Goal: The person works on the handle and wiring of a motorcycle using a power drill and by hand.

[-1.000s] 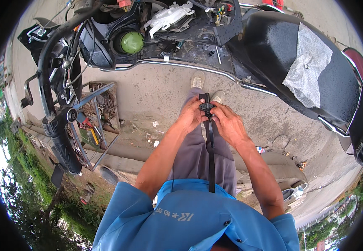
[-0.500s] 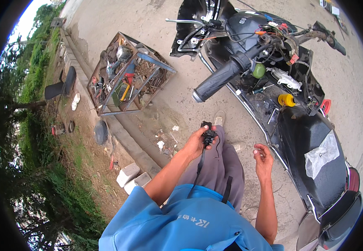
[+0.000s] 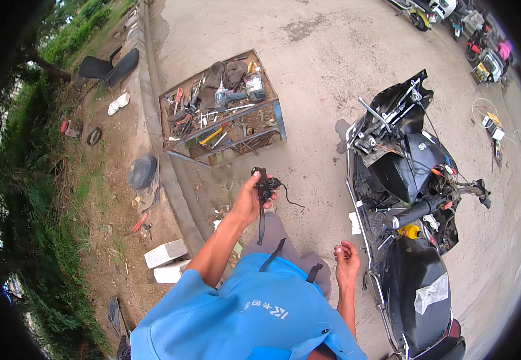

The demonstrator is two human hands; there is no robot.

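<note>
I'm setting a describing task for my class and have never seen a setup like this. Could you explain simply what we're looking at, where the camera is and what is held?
There is no robot: these are a person's own bare hands. The pictures come from the left one of two wide cameras worn on the head, looking down, so straight edges bend towards the rim. The left hand holds a black lever-like part; the right hand looks empty. Ahead, a metal cart carries tools and a dark cloth. To the right is a partly stripped scooter with a whitish plastic sheet on its seat.
</note>
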